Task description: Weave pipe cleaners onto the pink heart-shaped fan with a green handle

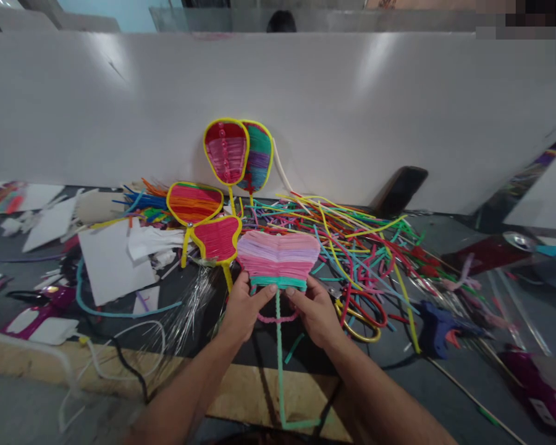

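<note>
Both my hands hold a small hand fan (278,256) woven of pink and lilac pipe cleaners, with a teal band along its lower edge and a long teal stem (280,364) hanging down. My left hand (243,307) pinches the teal band from the left, thumb and fingers closed on it. My right hand (315,311) grips the same band from the right. A pink loop of pipe cleaner (277,319) hangs between my hands.
Finished fans lie and lean behind: a red one (217,238), an orange-striped one (193,203), two against the white wall (236,151). A heap of loose coloured pipe cleaners (361,247) spreads right. A blue glue gun (438,327), white paper sheets (109,259), a dark phone (398,188).
</note>
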